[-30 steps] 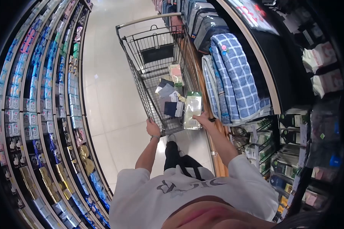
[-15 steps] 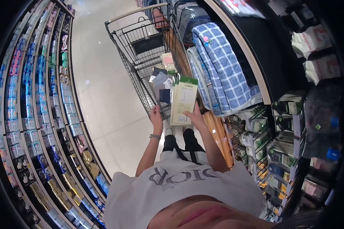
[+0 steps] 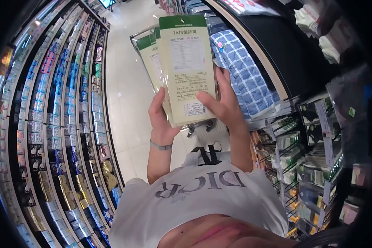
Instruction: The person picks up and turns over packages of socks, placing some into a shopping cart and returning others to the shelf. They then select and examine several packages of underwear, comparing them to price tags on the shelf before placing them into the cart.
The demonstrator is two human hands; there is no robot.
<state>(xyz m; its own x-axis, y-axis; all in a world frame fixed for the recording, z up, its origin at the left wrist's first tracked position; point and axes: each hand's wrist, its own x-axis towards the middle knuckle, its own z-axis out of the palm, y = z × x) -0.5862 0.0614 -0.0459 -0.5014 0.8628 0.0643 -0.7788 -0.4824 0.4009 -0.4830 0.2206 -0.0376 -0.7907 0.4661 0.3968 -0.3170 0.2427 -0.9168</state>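
In front of me are flat packages (image 3: 185, 66) in clear plastic, cream with a green top band and printed text, overlapping like a fan. My right hand (image 3: 224, 101) grips the front package from the right, its thumb lying across the lower text. At the lower left edge, my left hand (image 3: 163, 115) holds the stack, thumb up along the side and fingers hidden behind. Behind the packages stands the shopping cart (image 3: 137, 37), mostly covered; one of its wheels (image 3: 190, 131) shows below them.
On the left, long shelves (image 3: 49, 124) carry rows of small packs. To the right lies a folded blue checked quilt (image 3: 246, 74) beside a dark display edge. Racks of hanging packages (image 3: 314, 165) stand at lower right. Pale floor tiles (image 3: 126, 103) run along the aisle.
The packages have come up closer to my head and now cover most of the cart. My left hand, earlier apart from them near the cart, has joined in holding them.
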